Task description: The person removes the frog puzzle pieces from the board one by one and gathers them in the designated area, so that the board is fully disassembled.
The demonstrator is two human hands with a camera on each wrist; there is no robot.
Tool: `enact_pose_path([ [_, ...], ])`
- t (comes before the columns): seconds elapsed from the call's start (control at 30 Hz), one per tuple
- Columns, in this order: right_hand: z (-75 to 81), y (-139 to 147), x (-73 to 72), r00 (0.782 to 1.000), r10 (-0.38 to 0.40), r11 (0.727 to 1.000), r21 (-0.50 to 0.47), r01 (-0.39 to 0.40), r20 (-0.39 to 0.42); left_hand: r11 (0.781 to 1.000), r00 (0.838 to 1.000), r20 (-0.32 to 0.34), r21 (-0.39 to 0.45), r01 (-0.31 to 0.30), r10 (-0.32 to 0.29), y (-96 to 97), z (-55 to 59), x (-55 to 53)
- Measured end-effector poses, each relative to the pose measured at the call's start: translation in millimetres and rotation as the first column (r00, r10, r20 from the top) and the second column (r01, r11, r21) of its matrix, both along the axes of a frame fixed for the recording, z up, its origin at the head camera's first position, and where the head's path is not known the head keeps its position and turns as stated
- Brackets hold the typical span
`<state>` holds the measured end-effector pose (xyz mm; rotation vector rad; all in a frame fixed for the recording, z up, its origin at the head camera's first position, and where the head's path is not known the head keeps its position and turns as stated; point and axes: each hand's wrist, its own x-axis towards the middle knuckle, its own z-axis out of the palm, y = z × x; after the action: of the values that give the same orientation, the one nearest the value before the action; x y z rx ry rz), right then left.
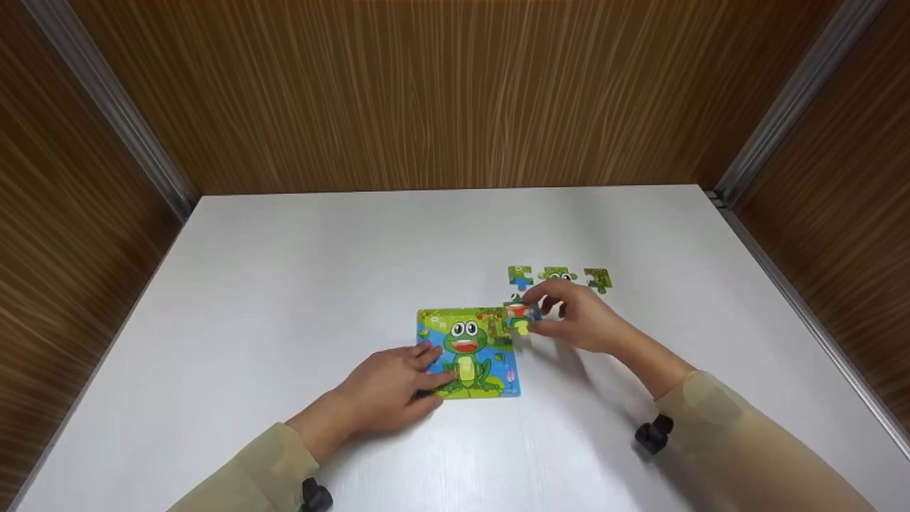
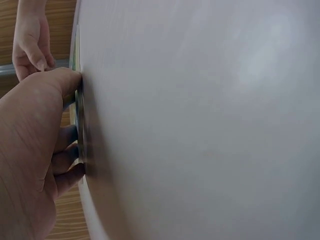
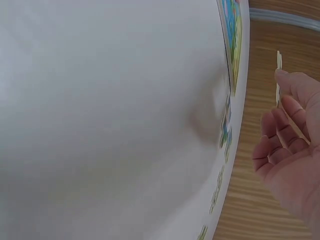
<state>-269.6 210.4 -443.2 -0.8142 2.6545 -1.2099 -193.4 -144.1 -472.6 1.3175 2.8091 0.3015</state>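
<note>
A square puzzle board (image 1: 498, 373) with a green frog picture lies flat on the white table. My left hand (image 1: 387, 387) rests across its left side, fingers spread over the picture and thumb by the lower edge. Over the board's upper right corner, my right hand (image 1: 583, 316) pinches a puzzle piece (image 1: 522, 313) between thumb and fingers. In the right wrist view this piece (image 3: 278, 92) shows edge-on, raised above the table. Part of another piece peeks out behind it, mostly hidden.
Beyond the right hand lie loose puzzle pieces: a blue-green one (image 1: 520, 275), one with the frog's eyes (image 1: 558, 273) and a green one with red spots (image 1: 598, 278). Wood-grain panels (image 1: 455, 92) wall the table (image 1: 284, 270) at the back and sides.
</note>
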Motion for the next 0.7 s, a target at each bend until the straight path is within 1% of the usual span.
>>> enact_pose_path([
  [0.17, -2.2, 22.0, -4.4, 0.999, -0.052, 0.999, 0.010, 0.052, -0.003, 1.000, 1.000, -0.005, 0.003, -0.002, 0.002, -0.3, 0.1, 0.5],
  [0.37, -5.6, 44.3, -7.1, 0.992, -0.129, 0.991, 0.029, 0.129, 0.004, 1.000, 1.000, -0.012, 0.009, 0.001, -0.001, -0.4, 0.2, 0.6],
  [0.57, -7.7, 57.3, -8.9, 0.981, -0.189, 0.981, 0.050, 0.188, 0.031, 1.000, 1.000, -0.021, 0.014, 0.002, -0.002, -0.5, -1.3, -0.1],
  [0.7, -10.7, 62.8, -10.3, 0.975, -0.214, 0.975, 0.080, 0.210, 0.055, 1.000, 1.000, -0.012, 0.007, 0.000, 0.000, -0.3, -1.0, -0.1],
])
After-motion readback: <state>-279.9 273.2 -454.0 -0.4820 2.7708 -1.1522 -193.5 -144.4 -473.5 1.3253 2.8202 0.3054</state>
